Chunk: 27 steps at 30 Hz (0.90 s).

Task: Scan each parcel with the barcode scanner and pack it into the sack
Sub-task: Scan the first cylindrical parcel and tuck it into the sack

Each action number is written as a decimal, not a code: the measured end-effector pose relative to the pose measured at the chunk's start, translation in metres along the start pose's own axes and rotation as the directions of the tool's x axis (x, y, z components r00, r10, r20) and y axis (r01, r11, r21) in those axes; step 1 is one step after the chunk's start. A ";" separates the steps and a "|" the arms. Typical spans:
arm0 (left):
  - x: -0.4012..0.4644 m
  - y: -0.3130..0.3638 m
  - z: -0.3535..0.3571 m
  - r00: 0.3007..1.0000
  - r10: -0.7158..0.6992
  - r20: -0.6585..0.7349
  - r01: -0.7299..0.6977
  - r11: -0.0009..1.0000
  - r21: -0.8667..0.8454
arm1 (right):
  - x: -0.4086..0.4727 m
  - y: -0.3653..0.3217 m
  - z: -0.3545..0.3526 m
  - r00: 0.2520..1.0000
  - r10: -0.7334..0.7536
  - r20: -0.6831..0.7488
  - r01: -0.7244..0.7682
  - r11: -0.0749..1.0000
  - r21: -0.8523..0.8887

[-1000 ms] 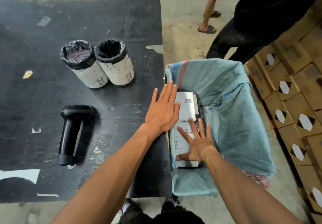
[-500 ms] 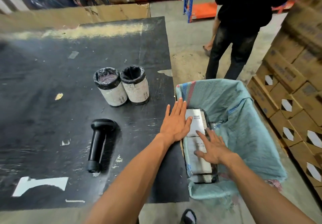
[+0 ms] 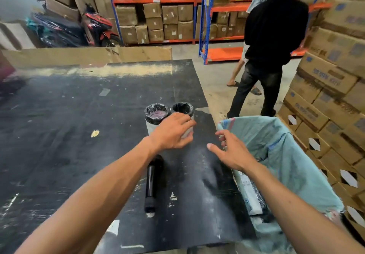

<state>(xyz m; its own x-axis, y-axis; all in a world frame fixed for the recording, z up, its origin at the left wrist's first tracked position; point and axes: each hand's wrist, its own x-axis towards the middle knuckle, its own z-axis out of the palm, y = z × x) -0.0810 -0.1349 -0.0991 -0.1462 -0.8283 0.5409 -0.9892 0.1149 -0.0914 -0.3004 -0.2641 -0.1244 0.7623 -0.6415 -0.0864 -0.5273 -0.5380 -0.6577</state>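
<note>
- Black and scuffed, the worktop (image 3: 69,135) fills the left and centre of the head view, with a pale green woven sack (image 3: 286,155) hung open at its right edge.
- The left hand (image 3: 171,131) is curled around the side of the right-hand of two cylindrical parcels (image 3: 182,119); whether the grip is fully closed on it cannot be told.
- The second cylindrical parcel (image 3: 156,115) stands touching the first, just left of the left hand; both are upright and capped in black plastic film.
- The right hand (image 3: 233,151) is held open and empty above the worktop edge, fingers spread, just beside the sack's rim.
- The black barcode scanner (image 3: 151,182) lies flat on the worktop below the left wrist, partly covered by the forearm.
- Flat parcels with white labels (image 3: 249,194) are seen inside the sack, below the right forearm.
- Beyond the sack, a person in black (image 3: 270,42) stands on the floor.
</note>
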 end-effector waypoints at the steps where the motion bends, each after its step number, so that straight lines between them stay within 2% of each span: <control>1: -0.007 -0.015 -0.013 1.000 -0.025 -0.010 0.025 0.999 0.045 | 0.000 -0.017 0.009 1.000 -0.021 0.021 0.021 1.000 0.000; 4: -0.020 -0.054 -0.043 0.990 -0.137 0.034 0.132 0.983 0.124 | -0.002 -0.059 0.034 0.994 -0.064 0.085 0.065 0.998 -0.016; 6: -0.021 -0.071 -0.054 0.956 -0.242 0.164 0.221 0.966 0.137 | -0.006 -0.082 0.051 0.991 -0.065 0.115 0.066 0.998 -0.009; 8: -0.021 -0.081 -0.053 0.887 -0.314 0.340 0.276 0.948 0.155 | -0.011 -0.103 0.070 0.988 -0.044 0.146 0.044 0.999 0.002; 10: -0.022 -0.085 -0.040 0.816 -0.325 0.478 0.285 0.946 0.155 | -0.017 -0.119 0.092 0.984 0.009 0.178 -0.009 1.000 -0.002; 12: -0.025 -0.085 -0.026 0.787 -0.288 0.545 0.232 0.957 0.172 | -0.022 -0.130 0.113 0.975 0.063 0.211 -0.063 0.998 -0.006; 15: -0.032 -0.086 -0.017 0.836 -0.238 0.494 0.113 0.957 0.269 | -0.028 -0.140 0.140 0.962 0.147 0.232 -0.147 0.989 -0.018; 18: -0.039 -0.097 -0.027 0.858 -0.241 0.455 0.115 0.951 0.287 | -0.026 -0.146 0.155 0.942 0.223 0.250 -0.242 0.969 0.051; 22: -0.054 -0.107 -0.046 0.774 -0.313 0.551 0.194 0.944 0.265 | -0.019 -0.147 0.164 0.918 0.272 0.290 -0.354 0.890 0.286; 25: -0.071 -0.116 -0.057 0.731 -0.369 0.573 0.267 0.929 0.257 | -0.021 -0.151 0.168 0.934 0.264 0.240 -0.339 0.867 0.366; 27: -0.085 -0.119 -0.060 0.731 -0.389 0.561 0.284 0.921 0.268 | -0.022 -0.154 0.167 0.947 0.259 0.190 -0.318 0.848 0.424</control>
<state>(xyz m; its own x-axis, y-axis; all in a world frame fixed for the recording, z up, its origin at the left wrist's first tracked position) 0.0485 -0.0455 -0.0844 0.2851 -0.9577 -0.0380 -0.9486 -0.2763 -0.1543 -0.1738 -0.0758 -0.1461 0.6565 -0.6427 -0.3949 -0.5299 -0.0203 -0.8478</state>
